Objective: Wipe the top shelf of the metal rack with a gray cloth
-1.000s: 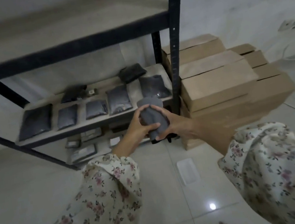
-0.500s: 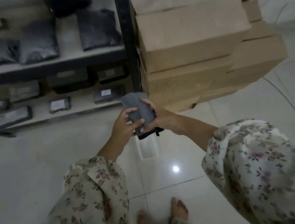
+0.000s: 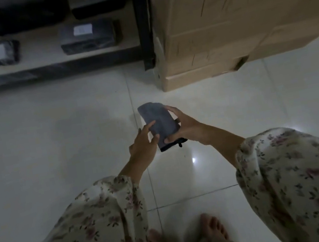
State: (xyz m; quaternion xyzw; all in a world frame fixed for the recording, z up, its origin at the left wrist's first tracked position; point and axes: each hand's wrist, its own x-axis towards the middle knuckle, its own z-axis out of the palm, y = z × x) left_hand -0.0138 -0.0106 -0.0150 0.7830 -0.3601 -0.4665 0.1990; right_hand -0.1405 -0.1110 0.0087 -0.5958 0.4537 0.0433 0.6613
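As I tip my head down, view: the top shelf has gone out of sight, and I see now only the bottom shelf [image 3: 47, 57] of the metal rack [image 3: 141, 17], the floor [image 3: 49, 129] and my bare feet [image 3: 213, 228].
Gray cloth [image 3: 161, 122]: it is folded into a narrow pad, as it was a second ago, and it is in the air over the floor tiles, in front of my body, well apart from any shelf.
Right hand [image 3: 185, 127]: it is clamped on the cloth from the right side, the fingers curled over the far edge and the thumb pressing on the near end.
Left hand [image 3: 142, 143]: it has loosened. The fingers are nearly straight, and only the fingertip and the thumb touch the left edge of the cloth.
Rack contents: dark wrapped packets [image 3: 87, 36] with white labels lie on the bottom shelf.
Beside the rack: cardboard boxes [image 3: 231, 12] stand stacked on the floor, just to the right of the black post.
Meaning for the task: I judge that the wiping is not yet begun. I am only preparing the cloth, and the cloth and my eyes are now far from the shelf that I must clean.
Next need: I think the right hand alone can carry the pad. I must look up again and lift it to the top shelf.
Risk: a dark strip hangs loose at the near end of the cloth, so the fold may open when I lift it.
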